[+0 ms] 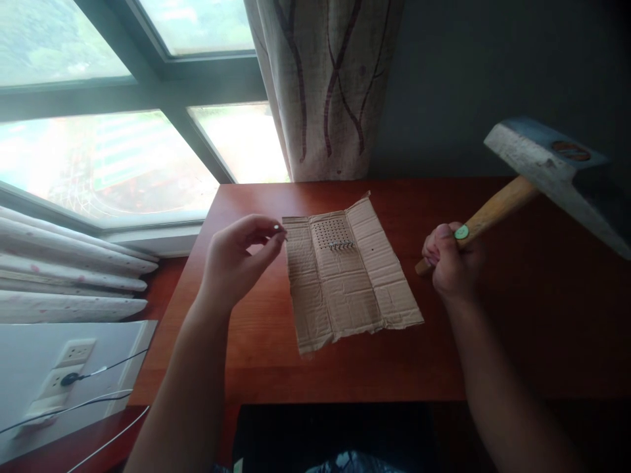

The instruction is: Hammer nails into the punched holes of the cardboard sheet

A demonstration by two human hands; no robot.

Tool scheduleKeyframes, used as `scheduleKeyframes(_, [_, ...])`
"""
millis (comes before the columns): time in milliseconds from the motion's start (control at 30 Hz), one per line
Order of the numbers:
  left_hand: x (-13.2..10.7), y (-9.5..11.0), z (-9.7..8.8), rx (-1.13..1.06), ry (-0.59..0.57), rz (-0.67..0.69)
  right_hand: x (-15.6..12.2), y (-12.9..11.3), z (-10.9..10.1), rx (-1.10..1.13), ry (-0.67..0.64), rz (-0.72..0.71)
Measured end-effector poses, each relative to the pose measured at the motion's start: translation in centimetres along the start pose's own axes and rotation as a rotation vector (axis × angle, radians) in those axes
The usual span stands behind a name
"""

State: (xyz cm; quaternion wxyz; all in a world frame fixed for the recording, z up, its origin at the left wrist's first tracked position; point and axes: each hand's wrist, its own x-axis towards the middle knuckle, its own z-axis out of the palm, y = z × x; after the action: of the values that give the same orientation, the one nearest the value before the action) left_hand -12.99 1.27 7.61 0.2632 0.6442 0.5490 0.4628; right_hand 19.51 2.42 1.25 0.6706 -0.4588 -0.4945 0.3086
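Note:
My right hand (451,259) is wrapped round the wooden handle of a hammer (503,207), raised over the right side of the table with its metal head up and to the right. Between the thumb and forefinger of my left hand (241,256) is a small nail (277,228), mostly covered by the fingertips. That hand hovers at the left edge of a creased sheet of cardboard (345,289). Rows of dark holes mark the sheet's upper middle, and a row of several nails (342,246) stands just below them.
The cardboard lies on a reddish wooden table (256,368). Behind it hangs a patterned curtain (335,92), with a window (148,157) to the left. A wall socket (73,355) with a plug and cables is at the lower left.

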Motion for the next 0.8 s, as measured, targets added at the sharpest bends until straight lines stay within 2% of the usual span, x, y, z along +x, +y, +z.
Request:
scheduleKeyframes(67, [-0.1,1.4,1.3,-0.009,-0.086,0.034,0.0,0.1,0.0,-0.005,-0.001,-0.002])
scheduleKeyframes(133, [-0.1,2.0,2.5,0.021,-0.121,0.067,0.0,0.1,-0.1,0.001,-0.002,0.001])
scheduleKeyframes(300, [-0.2,1.3,4.7,0.089,-0.065,0.11,0.1,0.3,-0.1,0.002,-0.001,-0.01])
scheduleKeyframes(467, [-0.3,0.9,5.0,0.171,-0.039,0.134,0.1,0.4,-0.1,0.009,0.01,-0.026])
scheduleKeyframes(800, [-0.4,0.7,5.2,0.184,-0.034,0.15,0.0,0.3,0.0,0.002,0.012,-0.01])
